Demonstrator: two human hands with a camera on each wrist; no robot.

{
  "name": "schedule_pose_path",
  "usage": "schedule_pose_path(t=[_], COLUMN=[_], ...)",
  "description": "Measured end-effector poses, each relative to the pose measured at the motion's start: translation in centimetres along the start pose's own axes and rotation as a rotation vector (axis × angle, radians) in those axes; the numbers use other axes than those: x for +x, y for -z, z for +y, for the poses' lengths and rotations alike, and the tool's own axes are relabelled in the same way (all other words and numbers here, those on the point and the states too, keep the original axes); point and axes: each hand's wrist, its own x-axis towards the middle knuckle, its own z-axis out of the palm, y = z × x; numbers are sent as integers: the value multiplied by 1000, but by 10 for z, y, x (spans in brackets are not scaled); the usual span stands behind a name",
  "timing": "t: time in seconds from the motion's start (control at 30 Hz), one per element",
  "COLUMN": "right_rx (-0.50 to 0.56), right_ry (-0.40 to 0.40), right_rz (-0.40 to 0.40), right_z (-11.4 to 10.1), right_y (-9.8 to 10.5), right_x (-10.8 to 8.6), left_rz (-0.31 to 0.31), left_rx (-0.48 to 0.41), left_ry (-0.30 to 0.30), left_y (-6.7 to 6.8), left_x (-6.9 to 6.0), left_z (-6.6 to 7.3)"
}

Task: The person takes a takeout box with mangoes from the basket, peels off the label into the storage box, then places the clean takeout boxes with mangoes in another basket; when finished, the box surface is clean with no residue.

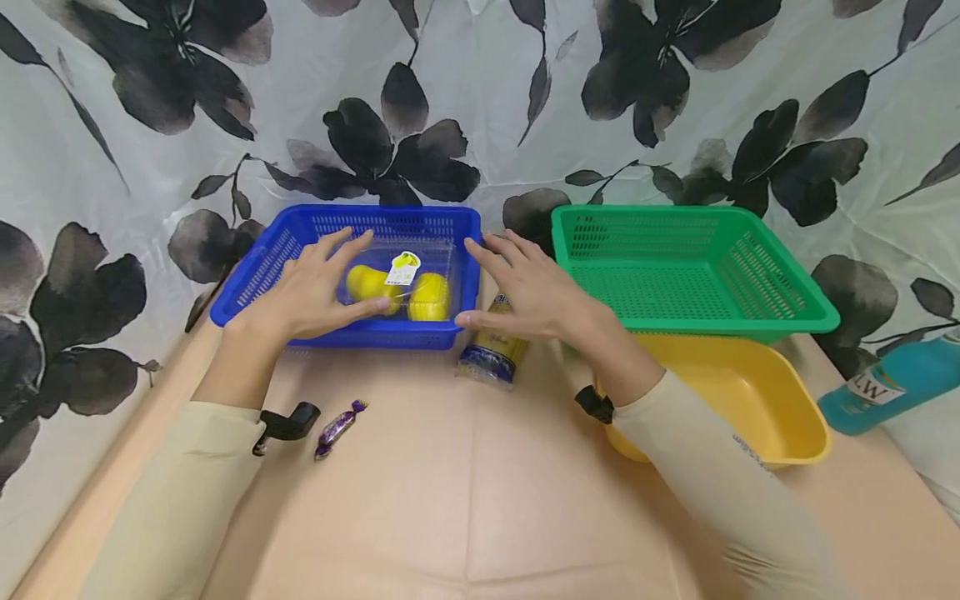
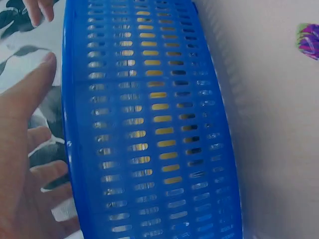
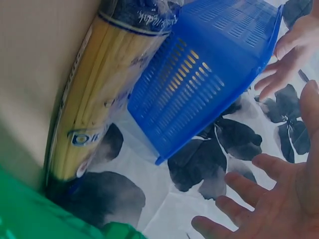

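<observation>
My left hand (image 1: pixel 311 287) hovers over the left part of the blue basket (image 1: pixel 375 336), fingers spread and nothing held. Inside that basket lies a clear plastic box (image 1: pixel 444 257) with two yellow fruits (image 1: pixel 430 297) and a white label; their exact kind is unclear. By the basket's right edge, my right hand (image 1: pixel 536 292) has its fingers extended above a pack of spaghetti (image 1: pixel 491 354), partly hiding it. In the right wrist view, the right hand (image 3: pixel 279 194) is apart from the spaghetti pack (image 3: pixel 94 99). The left wrist view shows the left hand (image 2: pixel 25 114) beside the basket's rim.
A purple wrapped candy (image 1: pixel 337 429) lies in front of the blue basket. To the right stands a green basket (image 1: pixel 697 325), with a yellow basin (image 1: pixel 780 417) in front, partly behind the right forearm. A teal bottle (image 1: pixel 892 383) stands at the far right. Floral cloth hangs behind.
</observation>
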Motion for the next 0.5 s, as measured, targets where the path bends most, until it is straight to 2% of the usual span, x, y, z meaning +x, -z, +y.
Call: schedule_pose_path(t=[0.17,0.5], right_rx=[38,82], right_ry=[-8,-64], right_rz=[-31,-123], right_z=[0,-3], right_y=[-5,-19], right_x=[9,26], left_rz=[-52,-103], left_rx=[-20,-20], left_ry=[48,69], left_y=[4,6], left_x=[4,11], left_z=[-7,-20])
